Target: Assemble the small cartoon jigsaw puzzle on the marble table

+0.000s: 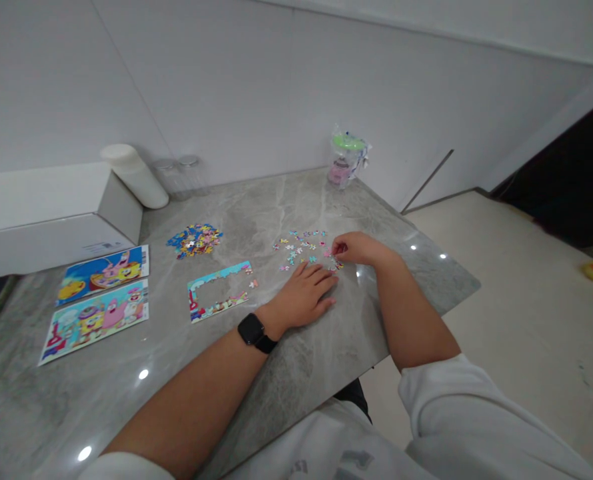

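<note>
My left hand [305, 295], with a black watch [251, 329] on the wrist, lies flat on the table with its fingers spread. Its fingertips rest just in front of a scatter of loose jigsaw pieces [299, 251]. At the right side of that scatter, my right hand [351, 248] is closed in a pinch over the pieces; whatever sits between its fingertips is hidden. To the left of my left hand is a partly joined puzzle border [220, 270], its middle showing bare table. A couple of loose pieces [253, 284] lie by its right edge.
Farther left are a heap of mixed puzzle pieces [195, 241] and two cartoon picture cards [102, 275] [96, 320]. Behind them stand a white box [41, 213], a leaning white bottle [135, 177] and clear glasses [179, 177]. A green-lidded tub [345, 160] is at the back corner.
</note>
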Motion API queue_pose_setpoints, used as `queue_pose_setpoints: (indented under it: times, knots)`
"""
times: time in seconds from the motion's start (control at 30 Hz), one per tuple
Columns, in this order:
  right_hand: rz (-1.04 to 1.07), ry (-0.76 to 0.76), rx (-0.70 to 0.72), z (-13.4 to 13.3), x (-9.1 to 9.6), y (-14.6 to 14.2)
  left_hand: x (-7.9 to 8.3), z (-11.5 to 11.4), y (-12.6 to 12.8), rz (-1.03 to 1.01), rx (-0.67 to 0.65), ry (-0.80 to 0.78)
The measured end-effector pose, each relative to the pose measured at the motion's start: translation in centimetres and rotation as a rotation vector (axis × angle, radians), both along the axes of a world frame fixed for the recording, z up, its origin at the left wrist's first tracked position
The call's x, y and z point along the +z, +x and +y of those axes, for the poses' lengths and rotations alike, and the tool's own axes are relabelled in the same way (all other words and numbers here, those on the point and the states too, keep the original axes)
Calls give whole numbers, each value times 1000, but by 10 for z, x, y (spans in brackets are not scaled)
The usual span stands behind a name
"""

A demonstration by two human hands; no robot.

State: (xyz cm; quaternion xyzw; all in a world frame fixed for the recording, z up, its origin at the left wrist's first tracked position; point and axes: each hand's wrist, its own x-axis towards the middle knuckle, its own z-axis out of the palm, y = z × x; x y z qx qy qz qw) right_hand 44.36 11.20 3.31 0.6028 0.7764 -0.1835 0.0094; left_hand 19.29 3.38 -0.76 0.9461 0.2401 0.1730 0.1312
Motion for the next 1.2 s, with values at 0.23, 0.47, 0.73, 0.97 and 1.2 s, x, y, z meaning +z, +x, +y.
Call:
queue_pose_setpoints:
  times: [0.23, 0.47, 0.73, 0.97, 1.2]
  knots:
    - [-60, -48, 6, -3, -5, -6, 0, 1, 1, -10, -9, -11]
    - [-72, -74, 30, -5, 2, -13, 0, 3, 0, -44, -23, -7]
    - [100, -19, 52, -5, 1, -3, 2, 5, 0, -108, -1, -9]
    - [521, 188, -57, 5, -8, -17, 18, 2, 5, -220, 184, -88]
    - [1032, 129, -152, -2, -13, -73, 48, 19, -11, -644, 436, -396]
